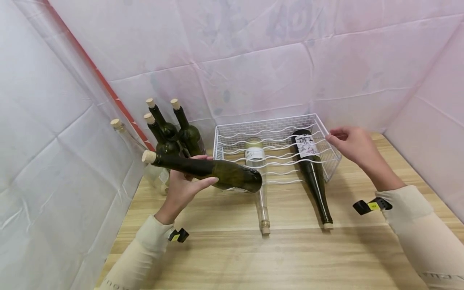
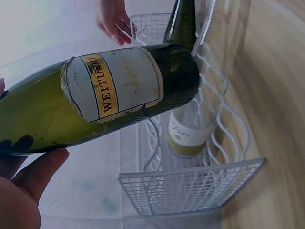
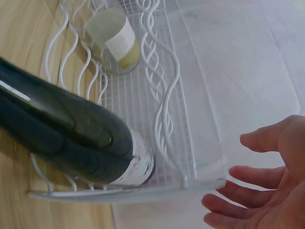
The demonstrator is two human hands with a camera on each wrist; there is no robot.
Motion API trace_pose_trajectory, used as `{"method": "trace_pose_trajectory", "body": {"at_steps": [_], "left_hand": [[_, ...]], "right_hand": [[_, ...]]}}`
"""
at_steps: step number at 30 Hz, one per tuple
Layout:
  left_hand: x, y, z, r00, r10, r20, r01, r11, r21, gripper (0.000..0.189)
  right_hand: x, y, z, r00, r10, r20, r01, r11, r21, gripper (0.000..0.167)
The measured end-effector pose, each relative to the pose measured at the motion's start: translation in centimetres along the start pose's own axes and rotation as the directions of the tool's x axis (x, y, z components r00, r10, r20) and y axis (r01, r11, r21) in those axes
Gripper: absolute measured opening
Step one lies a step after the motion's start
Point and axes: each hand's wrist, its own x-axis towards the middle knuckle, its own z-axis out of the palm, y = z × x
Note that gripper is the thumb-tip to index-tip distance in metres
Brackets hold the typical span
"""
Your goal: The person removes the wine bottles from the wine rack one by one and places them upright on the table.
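Observation:
My left hand (image 1: 177, 193) grips a green wine bottle (image 1: 232, 175) in the air, fingers and thumb around its body. The bottle lies nearly level, its cork (image 1: 148, 156) to the left and its base over the front left of a white wire wine rack (image 1: 268, 120). A torn "WEITUSHI" label (image 2: 125, 81) faces the left wrist camera. At the rack's right top corner is my right hand (image 1: 349, 146), its fingers loosely bent and holding nothing. Inside the rack lie a clear bottle (image 1: 255, 154) and a dark bottle (image 1: 316, 177), necks pointing toward me.
Left of the rack stand several corked bottles: green ones (image 1: 191, 139) grouped together and a clear one (image 1: 156, 177) partly behind my left hand. White sheeting (image 1: 253, 76) hangs behind and at both sides of the wooden table (image 1: 232, 257).

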Motion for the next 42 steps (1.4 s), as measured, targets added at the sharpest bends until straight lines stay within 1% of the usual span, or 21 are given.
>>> {"method": "trace_pose_trajectory", "body": {"at_steps": [3, 5, 10, 13, 15, 17, 21, 24, 26, 28, 35, 42], "left_hand": [[0.4, 0.2, 0.1, 0.999, -0.037, 0.001, 0.037, 0.998, 0.046, 0.054], [0.7, 0.4, 0.2, 0.997, -0.079, 0.0, 0.079, 0.994, 0.075, 0.053], [1.6, 0.8, 0.6, 0.981, -0.196, 0.004, 0.195, 0.975, 0.109, 0.049], [2.3, 0.9, 1.0, 0.975, -0.22, -0.009, 0.219, 0.965, 0.143, 0.048], [2.7, 1.0, 1.3, 0.977, -0.21, -0.024, 0.211, 0.965, 0.158, 0.049], [3.0, 1.0, 1.7, 0.982, -0.186, -0.043, 0.19, 0.967, 0.167, 0.048], [3.5, 1.0, 2.3, 0.99, -0.128, -0.063, 0.138, 0.975, 0.172, 0.038], [3.9, 1.0, 2.7, 0.993, -0.09, -0.072, 0.102, 0.975, 0.197, 0.031], [4.2, 1.1, 3.1, 0.994, -0.077, -0.074, 0.091, 0.973, 0.213, 0.03], [4.5, 1.2, 3.4, 0.995, -0.072, -0.073, 0.088, 0.967, 0.238, 0.031], [5.5, 1.7, 4.5, 0.997, -0.065, -0.038, 0.074, 0.947, 0.312, 0.036], [6.2, 2.0, 5.7, 0.999, -0.021, -0.024, 0.028, 0.948, 0.317, 0.035]], "right_hand": [[-0.2, -1.0, 0.0, 1.0, -0.029, -0.009, 0.028, 1.0, -0.007, 0.052], [-0.4, -1.7, 0.1, 0.999, -0.05, -0.013, 0.05, 0.999, 0.0, 0.054], [-1.2, -3.6, 0.5, 0.993, -0.116, 0.004, 0.116, 0.992, 0.056, 0.055], [-1.7, -4.8, 0.9, 0.99, -0.138, 0.029, 0.135, 0.987, 0.086, 0.056], [-2.1, -5.8, 1.1, 0.988, -0.145, 0.055, 0.138, 0.985, 0.108, 0.057], [-2.5, -6.8, 1.3, 0.985, -0.149, 0.089, 0.136, 0.982, 0.129, 0.06], [-3.4, -8.7, 1.7, 0.976, -0.145, 0.161, 0.12, 0.98, 0.159, 0.063], [-4.0, -10.1, 2.1, 0.967, -0.171, 0.189, 0.141, 0.976, 0.164, 0.067], [-4.3, -10.9, 2.5, 0.96, -0.195, 0.202, 0.162, 0.972, 0.168, 0.071], [-4.6, -11.6, 2.9, 0.952, -0.222, 0.21, 0.188, 0.967, 0.17, 0.076], [-5.0, -13.2, 4.9, 0.929, -0.29, 0.229, 0.232, 0.941, 0.248, 0.089], [-5.2, -14.2, 6.7, 0.919, -0.331, 0.212, 0.285, 0.932, 0.223, 0.095]]}}
